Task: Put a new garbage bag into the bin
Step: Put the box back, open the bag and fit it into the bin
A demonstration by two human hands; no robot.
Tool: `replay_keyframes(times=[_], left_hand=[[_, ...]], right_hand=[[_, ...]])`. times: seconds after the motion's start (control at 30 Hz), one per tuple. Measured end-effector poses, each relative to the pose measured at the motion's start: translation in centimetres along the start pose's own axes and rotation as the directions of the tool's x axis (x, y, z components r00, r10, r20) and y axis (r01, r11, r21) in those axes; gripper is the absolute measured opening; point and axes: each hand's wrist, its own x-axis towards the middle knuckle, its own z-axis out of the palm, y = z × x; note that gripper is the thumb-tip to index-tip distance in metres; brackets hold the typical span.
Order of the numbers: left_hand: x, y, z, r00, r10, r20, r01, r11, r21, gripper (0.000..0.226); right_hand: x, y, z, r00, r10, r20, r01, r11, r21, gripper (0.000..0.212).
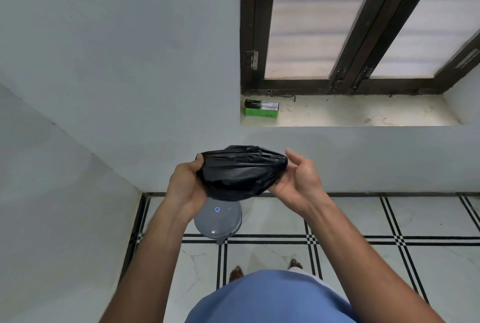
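A bunched black garbage bag (240,173) is held up in front of me, above the floor. My left hand (185,181) grips its left end, thumb on top. My right hand (298,179) cups the right end with fingers nearly straight, the lower fingers hidden under the plastic. Directly below the bag, a grey round bin (220,221) stands on the floor with its domed lid closed; its far part is hidden by the bag.
A green and black box (261,108) lies on the window sill (350,115) at the left. The bin stands near the corner of two grey walls (117,63). My bare feet (236,273) stand on the white tiled floor behind the bin.
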Motion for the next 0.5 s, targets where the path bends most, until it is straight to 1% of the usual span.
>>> replay_keyframes(times=[0.07,0.1,0.17,0.2,0.27,0.33,0.37,0.43,0.5], left_hand=[[-0.3,0.3,0.0,1.0,0.02,-0.003,-0.019,0.997,0.072,0.042],[-0.5,0.5,0.0,0.999,0.043,0.014,-0.045,0.989,0.142,0.041],[-0.9,0.9,0.0,0.993,0.086,0.079,-0.106,0.948,0.299,0.035],[-1.0,0.9,0.1,0.99,0.11,0.094,-0.136,0.928,0.346,0.032],[-1.1,0.8,0.2,0.98,0.194,0.049,-0.198,0.909,0.368,0.027],[-0.7,0.6,0.0,0.956,0.29,-0.034,-0.257,0.89,0.376,0.024],[-0.5,0.6,-0.1,0.941,0.331,-0.077,-0.282,0.888,0.364,0.023],[-0.3,0.5,-0.4,0.906,0.391,-0.158,-0.337,0.896,0.288,0.022],[-0.3,0.7,-0.8,0.874,0.429,-0.229,-0.383,0.897,0.22,0.021]], right_hand=[[0.0,0.1,-0.2,0.999,-0.031,0.045,0.037,0.992,-0.123,0.061],[-0.1,0.1,-0.2,0.996,-0.065,0.059,0.076,0.975,-0.21,0.062],[-0.2,0.1,-0.3,0.985,-0.152,0.078,0.17,0.896,-0.41,0.066],[-0.4,0.0,-0.2,0.98,-0.183,0.078,0.197,0.837,-0.511,0.062],[-0.6,0.1,-0.1,0.975,-0.199,0.095,0.212,0.73,-0.65,0.045],[-0.4,0.2,-0.2,0.97,-0.234,0.07,0.218,0.7,-0.68,0.026],[-0.2,0.2,-0.3,0.959,-0.28,0.036,0.232,0.709,-0.666,0.024],[0.1,0.3,-0.5,0.932,-0.359,-0.046,0.266,0.766,-0.586,0.024],[0.0,0.2,-1.0,0.905,-0.408,-0.118,0.301,0.812,-0.5,0.02]])
